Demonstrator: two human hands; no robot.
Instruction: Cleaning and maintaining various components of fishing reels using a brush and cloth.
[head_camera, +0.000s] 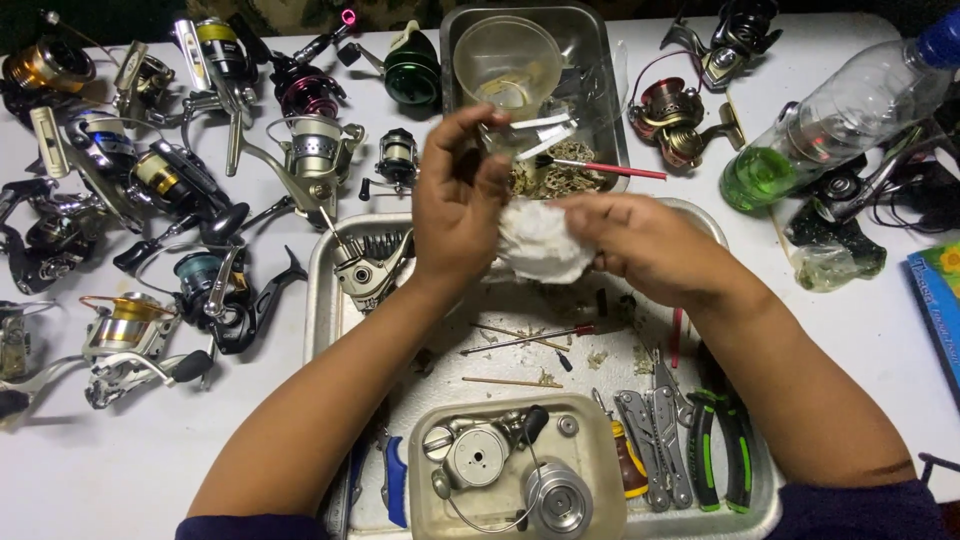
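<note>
Head view: both hands meet above the far half of the large dented metal tray (330, 300). The left hand (455, 205) has its fingers curled on a small part too hidden to name, while the right hand (640, 245) is closed on a crumpled white cloth wad (540, 240) pressed against it. Wiping looks mid-way: a stripped silver reel body and spool (505, 470) lie in the tray's near tub. The wad is lumpy, with no clear axis.

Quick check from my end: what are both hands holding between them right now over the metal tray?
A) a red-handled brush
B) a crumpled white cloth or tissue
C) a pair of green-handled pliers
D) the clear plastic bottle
B: the left hand and right hand both pinch a crumpled white cloth above the metal tray; the green-handled pliers lie in that tray, untouched.
</note>
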